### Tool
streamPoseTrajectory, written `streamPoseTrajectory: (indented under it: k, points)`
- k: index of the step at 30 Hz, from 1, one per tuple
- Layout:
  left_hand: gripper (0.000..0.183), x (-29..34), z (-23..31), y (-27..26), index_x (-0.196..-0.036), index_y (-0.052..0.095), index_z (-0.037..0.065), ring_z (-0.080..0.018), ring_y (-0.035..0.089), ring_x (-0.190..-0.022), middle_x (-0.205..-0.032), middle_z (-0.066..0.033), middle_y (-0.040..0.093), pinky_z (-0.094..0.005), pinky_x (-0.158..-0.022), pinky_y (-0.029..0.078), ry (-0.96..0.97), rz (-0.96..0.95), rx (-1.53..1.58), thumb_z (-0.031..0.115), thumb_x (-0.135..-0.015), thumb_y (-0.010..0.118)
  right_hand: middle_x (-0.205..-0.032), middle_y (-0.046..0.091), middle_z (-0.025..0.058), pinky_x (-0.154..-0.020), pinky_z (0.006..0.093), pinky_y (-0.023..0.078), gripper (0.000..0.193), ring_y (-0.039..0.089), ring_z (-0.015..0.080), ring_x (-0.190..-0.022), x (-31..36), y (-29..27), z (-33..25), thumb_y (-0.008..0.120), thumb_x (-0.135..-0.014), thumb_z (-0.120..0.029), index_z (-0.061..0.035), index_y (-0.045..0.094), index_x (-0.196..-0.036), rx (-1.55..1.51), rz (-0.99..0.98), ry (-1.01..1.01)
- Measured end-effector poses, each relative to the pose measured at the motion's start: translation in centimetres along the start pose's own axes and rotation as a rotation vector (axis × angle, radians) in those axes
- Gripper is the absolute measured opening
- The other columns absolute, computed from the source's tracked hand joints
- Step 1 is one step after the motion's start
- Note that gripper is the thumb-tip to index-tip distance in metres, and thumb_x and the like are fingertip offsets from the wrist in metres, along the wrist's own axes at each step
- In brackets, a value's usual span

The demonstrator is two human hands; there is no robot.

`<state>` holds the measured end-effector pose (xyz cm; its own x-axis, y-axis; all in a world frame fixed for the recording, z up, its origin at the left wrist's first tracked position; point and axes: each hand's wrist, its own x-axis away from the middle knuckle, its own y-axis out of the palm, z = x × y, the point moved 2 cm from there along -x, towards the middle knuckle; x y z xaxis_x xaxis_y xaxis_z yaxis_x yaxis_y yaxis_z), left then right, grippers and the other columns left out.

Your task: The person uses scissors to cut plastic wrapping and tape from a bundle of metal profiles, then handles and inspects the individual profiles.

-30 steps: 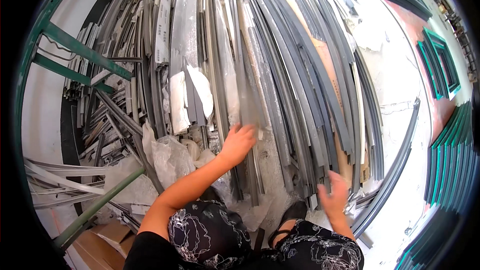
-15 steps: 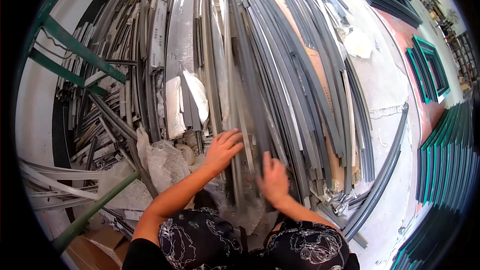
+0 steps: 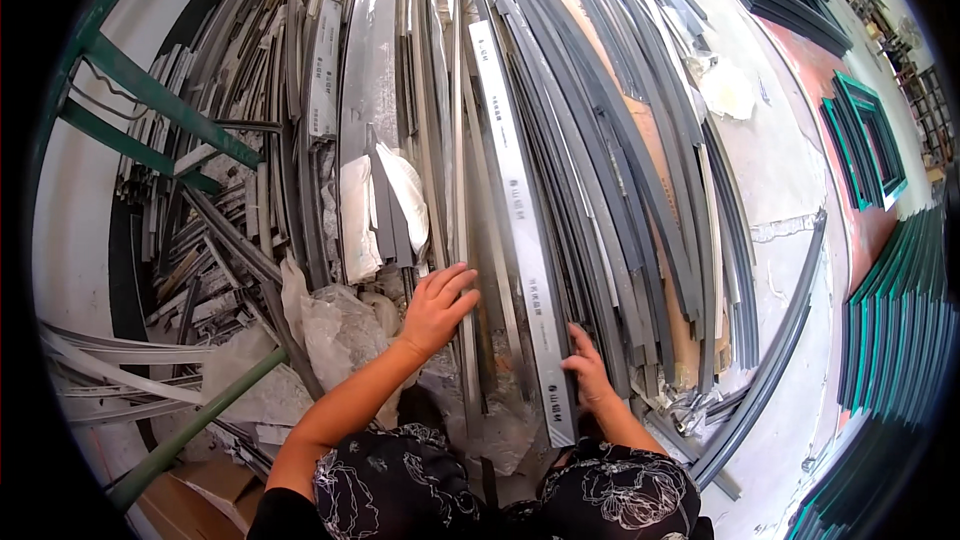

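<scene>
A long metal profile with a white printed film face lies lengthwise between my hands, its near end close to my legs. My right hand is at its right edge near that end, thumb against or very near the edge and fingers apart. To the left, my left hand rests with fingers stretched over a narrow grey-beige profile. Its fingertips do not reach the white-faced one. Many dark grey profiles lie in a dense lengthwise pile on the right.
Crumpled clear plastic lies left of my left forearm. A green metal frame and a green bar stand at the left, above a cardboard box. Bent profiles lie on the floor at right, near stacked dark-green frames.
A dark, motion-blurred profile lay between my hands; a white printed face now shows there. My right hand has moved right and slightly down, off the profile's top. My left hand stays nearly in place.
</scene>
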<state>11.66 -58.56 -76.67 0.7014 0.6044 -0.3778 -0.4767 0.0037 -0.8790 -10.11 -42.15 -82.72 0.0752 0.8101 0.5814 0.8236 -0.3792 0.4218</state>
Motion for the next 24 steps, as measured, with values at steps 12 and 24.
streamPoseTrajectory:
  k: [12, 24]
  points:
    - [0.025, -1.0, 0.5, 1.9, -0.097, 0.057, 0.008, -0.0251, 0.049, -0.114, -0.114, -0.0074, 0.056, -0.0405, -0.094, 0.038, 0.031, -0.243, -0.024, 0.008, -0.072, 0.055, -0.132, 0.037, 0.0156, -0.099, 0.0326, 0.031, 0.086, 0.039, 0.0234, -0.119, 0.5, 2.0, -2.8, 0.071, -0.073, -0.026, -0.0012, 0.021, -0.138, 0.083, -0.067, 0.112]
    - [0.014, -2.9, 0.9, 3.9, -0.084, 0.051, 0.009, -0.0085, 0.050, -0.066, -0.075, 0.0009, 0.053, -0.0226, -0.061, 0.041, -1.261, -0.299, 1.489, 0.015, -0.081, 0.064, -0.135, 0.033, 0.0245, -0.104, 0.0395, 0.026, 0.093, 0.032, 0.0357, -0.126, 0.3, 3.9, -2.9, 0.072, -0.070, -0.040, -0.0004, 0.023, -0.137, 0.874, -0.092, -0.199]
